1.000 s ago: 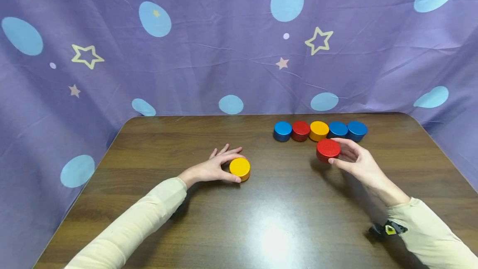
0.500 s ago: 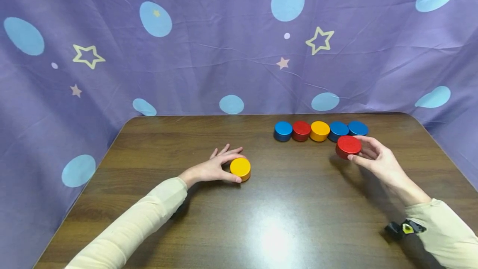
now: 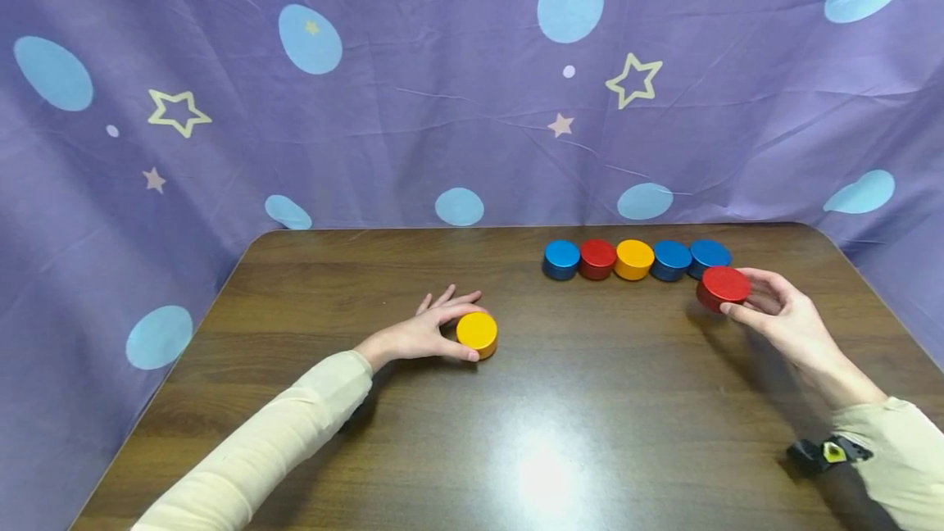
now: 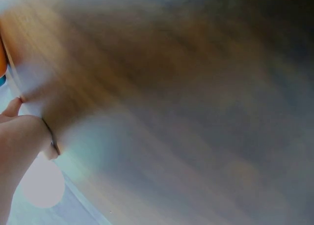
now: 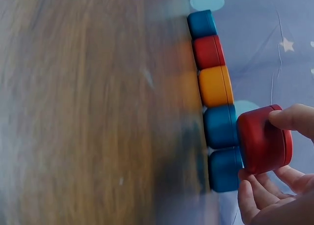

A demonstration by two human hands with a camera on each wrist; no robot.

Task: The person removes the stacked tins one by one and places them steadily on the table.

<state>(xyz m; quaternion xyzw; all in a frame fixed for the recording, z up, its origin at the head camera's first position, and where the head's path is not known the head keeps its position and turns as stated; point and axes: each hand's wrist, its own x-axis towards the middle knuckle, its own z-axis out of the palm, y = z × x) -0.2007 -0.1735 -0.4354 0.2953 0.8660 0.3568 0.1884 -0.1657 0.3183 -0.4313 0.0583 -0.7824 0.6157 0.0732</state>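
A round red tin [image 3: 723,288] is held above the table by my right hand [image 3: 789,326], thumb on its near side and fingers behind it. In the right wrist view that red tin [image 5: 262,141] hangs in front of the row's blue end. My left hand [image 3: 420,336] grips a round yellow tin [image 3: 477,334] between thumb and index finger, the other fingers spread out over the tabletop. Only part of the left hand [image 4: 24,136] shows in the left wrist view, at its left edge.
Along the table's back edge stands a row of tins: blue [image 3: 562,260], red [image 3: 598,259], yellow [image 3: 634,260], blue [image 3: 670,260] and another blue [image 3: 710,257] at the right end. Behind the wooden table [image 3: 354,285] hangs a purple patterned curtain [image 3: 383,88].
My right hand has carried the red tin rightward, from in front of the row's yellow and blue tins to in front of its right end. The left hand stays on its yellow tin.
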